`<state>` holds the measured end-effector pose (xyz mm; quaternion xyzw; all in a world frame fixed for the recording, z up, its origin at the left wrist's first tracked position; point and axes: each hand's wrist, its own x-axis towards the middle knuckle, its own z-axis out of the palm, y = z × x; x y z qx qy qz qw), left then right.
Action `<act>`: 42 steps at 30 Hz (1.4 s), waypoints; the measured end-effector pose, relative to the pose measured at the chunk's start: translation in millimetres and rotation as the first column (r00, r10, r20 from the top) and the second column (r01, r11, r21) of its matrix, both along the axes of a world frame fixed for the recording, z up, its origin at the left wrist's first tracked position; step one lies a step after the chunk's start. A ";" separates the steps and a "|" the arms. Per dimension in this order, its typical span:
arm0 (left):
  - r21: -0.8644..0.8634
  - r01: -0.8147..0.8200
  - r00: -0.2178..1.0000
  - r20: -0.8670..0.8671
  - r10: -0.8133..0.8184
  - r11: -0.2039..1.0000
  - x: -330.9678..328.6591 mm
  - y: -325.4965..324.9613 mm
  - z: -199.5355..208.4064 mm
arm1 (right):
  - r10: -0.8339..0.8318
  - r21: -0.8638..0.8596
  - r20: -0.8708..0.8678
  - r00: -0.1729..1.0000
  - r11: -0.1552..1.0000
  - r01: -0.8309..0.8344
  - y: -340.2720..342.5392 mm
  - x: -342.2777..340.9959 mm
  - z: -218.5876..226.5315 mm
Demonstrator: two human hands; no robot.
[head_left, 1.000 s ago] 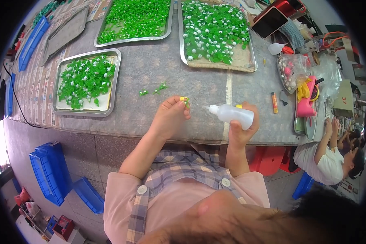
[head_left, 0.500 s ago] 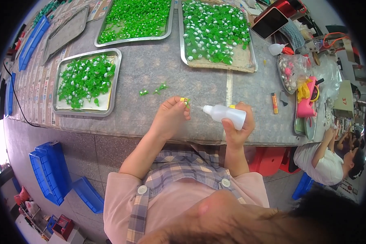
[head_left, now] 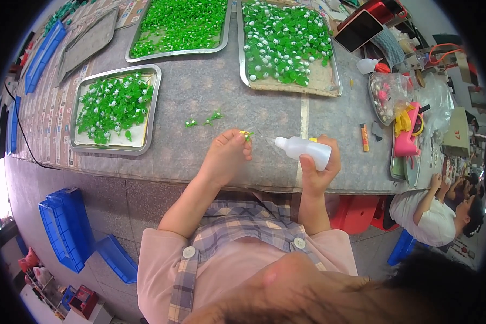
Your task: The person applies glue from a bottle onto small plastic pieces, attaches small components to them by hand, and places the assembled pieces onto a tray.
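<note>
Over the near part of the table, my left hand (head_left: 225, 156) pinches a small green plastic sprig (head_left: 248, 136) with a white bit on it. Something yellow wraps a fingertip there. My right hand (head_left: 323, 164) is closed round a translucent white squeeze bottle (head_left: 306, 152), tilted so its thin needle tip points left at the sprig. A small gap seems to lie between tip and sprig. Just beyond my left hand, a few similar green sprigs (head_left: 209, 120) with white dots lie on the grey table covering (head_left: 200, 89).
Metal trays of green and white pieces stand at left (head_left: 155, 108), far middle (head_left: 184, 55) and far right (head_left: 337, 81). A glue stick (head_left: 365, 137), pink tape dispenser (head_left: 408, 137) and phone (head_left: 358, 30) lie at right. Blue crates (head_left: 65, 229) stand on the floor; another person (head_left: 429, 218) sits at right.
My right hand has drawn the squeeze bottle slightly to the right, away from the sprig. My left hand stays almost where it was, still pinching the sprig.
</note>
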<state>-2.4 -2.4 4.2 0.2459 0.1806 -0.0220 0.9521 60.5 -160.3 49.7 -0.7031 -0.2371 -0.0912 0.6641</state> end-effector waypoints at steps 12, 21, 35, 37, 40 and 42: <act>0.182 -0.103 0.994 -0.005 0.105 0.978 -1.9 -0.9 -1.1 | 0.016 0.069 -0.016 1.000 0.997 -0.015 -2.2 -0.5 -1.7; 0.313 -0.167 0.986 0.056 0.158 0.935 -3.6 2.5 -1.3 | 0.009 0.042 -0.081 0.997 0.999 -0.006 -0.6 -4.1 -6.8; 0.310 -0.179 0.984 0.039 0.176 0.934 -2.9 5.6 -1.0 | -0.062 0.159 -0.293 0.954 0.981 0.112 -14.7 13.6 -5.0; 0.321 -0.181 0.983 0.037 0.179 0.930 -2.2 6.1 -2.2 | -0.069 0.133 -0.297 0.952 0.985 0.113 -26.6 29.8 -11.5; 0.298 -0.201 0.979 0.045 0.197 0.933 -2.9 7.5 -3.4 | -0.194 -0.076 -0.330 0.924 0.981 0.179 -35.5 54.1 -19.5; 0.289 -0.201 0.979 0.043 0.197 0.936 -2.1 7.5 -2.4 | -0.149 -0.059 -0.440 0.885 0.989 0.137 -45.0 69.1 -32.6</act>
